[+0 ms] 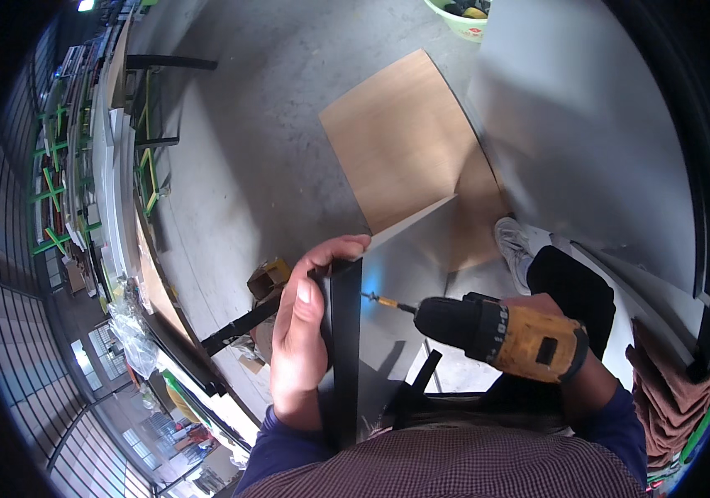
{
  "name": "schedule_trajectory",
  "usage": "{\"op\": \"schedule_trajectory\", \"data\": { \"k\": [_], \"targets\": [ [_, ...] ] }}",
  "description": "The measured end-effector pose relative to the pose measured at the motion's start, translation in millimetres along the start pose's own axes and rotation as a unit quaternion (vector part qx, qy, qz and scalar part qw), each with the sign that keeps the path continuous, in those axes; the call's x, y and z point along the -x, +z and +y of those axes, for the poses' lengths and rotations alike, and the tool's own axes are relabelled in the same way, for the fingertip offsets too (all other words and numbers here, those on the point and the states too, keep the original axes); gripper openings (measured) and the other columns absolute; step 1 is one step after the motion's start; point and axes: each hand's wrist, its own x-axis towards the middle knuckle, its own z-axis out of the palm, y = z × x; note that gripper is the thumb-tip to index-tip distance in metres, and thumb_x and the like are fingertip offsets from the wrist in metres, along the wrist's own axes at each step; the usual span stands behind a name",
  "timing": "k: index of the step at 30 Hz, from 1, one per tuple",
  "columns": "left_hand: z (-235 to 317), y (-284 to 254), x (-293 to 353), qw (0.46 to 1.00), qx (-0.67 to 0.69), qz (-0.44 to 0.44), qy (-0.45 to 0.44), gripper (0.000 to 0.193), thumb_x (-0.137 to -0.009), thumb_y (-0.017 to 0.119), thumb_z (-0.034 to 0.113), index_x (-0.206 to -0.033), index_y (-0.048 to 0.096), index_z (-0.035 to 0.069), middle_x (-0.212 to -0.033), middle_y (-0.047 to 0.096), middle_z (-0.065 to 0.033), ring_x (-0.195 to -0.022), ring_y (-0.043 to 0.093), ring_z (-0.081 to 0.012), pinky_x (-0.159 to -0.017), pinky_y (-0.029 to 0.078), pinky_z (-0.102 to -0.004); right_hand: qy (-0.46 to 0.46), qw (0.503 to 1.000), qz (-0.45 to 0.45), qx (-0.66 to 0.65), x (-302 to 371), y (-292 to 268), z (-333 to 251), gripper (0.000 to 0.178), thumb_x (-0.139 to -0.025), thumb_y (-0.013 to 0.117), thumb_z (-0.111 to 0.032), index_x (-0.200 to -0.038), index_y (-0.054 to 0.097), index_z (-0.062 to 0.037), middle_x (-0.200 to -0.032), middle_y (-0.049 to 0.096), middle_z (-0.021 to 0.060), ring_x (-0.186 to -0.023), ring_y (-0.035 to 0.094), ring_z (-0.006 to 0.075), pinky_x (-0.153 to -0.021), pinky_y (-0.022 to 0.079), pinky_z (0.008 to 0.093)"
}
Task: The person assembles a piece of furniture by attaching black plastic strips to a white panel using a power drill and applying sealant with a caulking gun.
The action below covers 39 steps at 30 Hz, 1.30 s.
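My right hand (536, 304) is wrapped round a yellow and black cordless drill (521, 339), largely hidden behind its body. The drill points left, and its long bit (390, 302) ends at a screw (370, 295) against the black strip along a grey panel (413, 253). A blue glow falls on the panel around the tip. My left hand (298, 340) grips the black strip (345, 340) from its left side, thumb on the near face and fingers curled over the upper end. The panel stands on edge in front of my body.
A light wooden board (396, 137) lies on the grey floor ahead. Large grey panels (595, 124) lean at the right, above a folded brown cloth (670, 398). A pale green basin (463, 25) stands at the far top. Stacked boards (114, 178) line the left, near a small cardboard box (269, 278).
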Motion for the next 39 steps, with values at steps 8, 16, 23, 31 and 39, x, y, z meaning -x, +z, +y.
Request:
{"op": "schedule_trajectory", "data": {
  "k": [8,16,23,31,39],
  "targets": [
    [-9.1,-5.3,-9.8,0.999,0.028,0.016,-0.01,0.071,-0.092,0.046,0.063,-0.111,0.058,-0.004,-0.122,0.058,-0.0223,-0.129,0.046,-0.0379,-0.111,0.029,-0.0491,-0.086,0.987,-0.036,0.13,-21.2,-16.0,-23.0,0.024,-0.072,0.078,-0.02,-0.089,0.066,-0.0094,-0.082,0.068,0.0034,-0.076,0.07,0.0206,-0.068,0.055,0.0312],
    [-13.3,-16.0,-9.2,0.997,0.042,0.068,-0.009,0.067,-0.094,0.046,0.059,-0.109,0.06,-0.004,-0.118,0.06,-0.0238,-0.126,0.049,-0.0394,-0.109,0.032,-0.05,-0.211,0.968,-0.069,0.119,-46.2,-26.6,-32.3,0.02,-0.074,0.076,-0.017,-0.087,0.066,-0.007,-0.08,0.069,0.0075,-0.074,0.071,0.0224,-0.066,0.056,0.0326],
    [-16.7,-22.4,-9.9,0.998,0.022,0.054,0.002,0.068,-0.094,0.045,0.06,-0.108,0.06,-0.004,-0.117,0.061,-0.0237,-0.126,0.05,-0.0406,-0.108,0.034,-0.0506,-0.202,0.977,-0.051,0.054,-45.7,-22.1,-27.6,0.032,-0.067,0.08,-0.032,-0.081,0.065,-0.0079,-0.078,0.07,0.0061,-0.07,0.071,0.0223,-0.065,0.057,0.0327],
    [-14.2,-19.9,-9.5,0.997,0.032,0.066,0.0,0.069,-0.094,0.044,0.062,-0.108,0.06,-0.004,-0.117,0.061,-0.0237,-0.125,0.051,-0.0405,-0.108,0.034,-0.0502,-0.241,0.964,-0.039,0.108,-47.1,-22.8,-37.0,0.031,-0.069,0.079,-0.031,-0.084,0.064,-0.0082,-0.078,0.069,0.0077,-0.069,0.07,0.0227,-0.065,0.056,0.0329],
    [-15.8,-22.7,-8.5,0.997,0.021,0.075,-0.002,0.07,-0.094,0.043,0.063,-0.109,0.06,-0.004,-0.119,0.061,-0.0228,-0.125,0.051,-0.0395,-0.108,0.034,-0.0495,-0.233,0.952,-0.065,0.189,-52.4,-33.4,-61.3,0.022,-0.075,0.073,-0.016,-0.092,0.064,-0.0071,-0.083,0.069,0.01,-0.076,0.07,0.0255,-0.068,0.055,0.0352]
  ]
}}
